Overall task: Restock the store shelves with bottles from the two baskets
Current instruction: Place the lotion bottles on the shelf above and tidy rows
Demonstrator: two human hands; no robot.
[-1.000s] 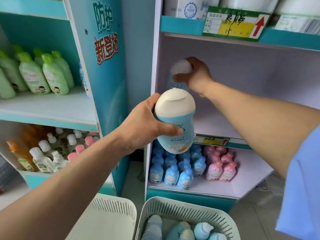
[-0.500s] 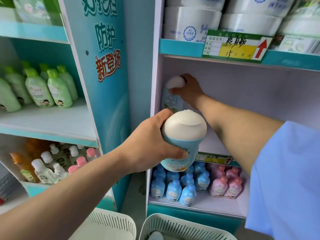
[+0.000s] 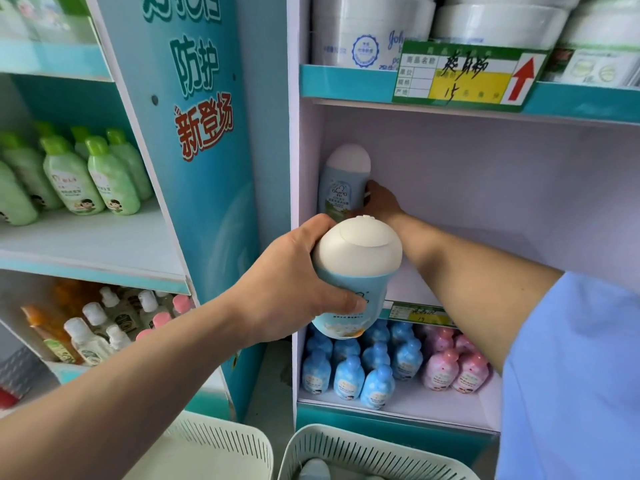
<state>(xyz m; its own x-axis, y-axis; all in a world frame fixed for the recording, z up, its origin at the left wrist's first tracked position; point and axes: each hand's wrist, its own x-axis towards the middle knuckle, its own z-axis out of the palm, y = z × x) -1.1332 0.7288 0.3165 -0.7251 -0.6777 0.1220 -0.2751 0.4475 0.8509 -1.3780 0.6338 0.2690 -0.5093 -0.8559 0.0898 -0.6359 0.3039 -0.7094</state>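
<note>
While left grip (image 3: 287,289) clasps near bottle (image 3: 356,271), cap up, tilted | right grip (image 3: 379,202) holds shelf bottle (image 3: 343,181) upright, cap up

The scene is lit brightly by soft, diffuse light; only faint shadows are cast inside the lilac shelf bay (image 3: 485,202). The shelf edges (image 3: 346,83) are bowed toward the borders by wide-angle distortion, and detail is softened at the corners.

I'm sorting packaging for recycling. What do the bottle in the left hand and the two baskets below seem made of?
Bottle in the left hand: likely plastic, matte pale-blue body, cream cap with a soft sheen and moulded lid seam. Left basket and right basket: likely moulded plastic, pale, matte, with evenly slotted walls.
</note>
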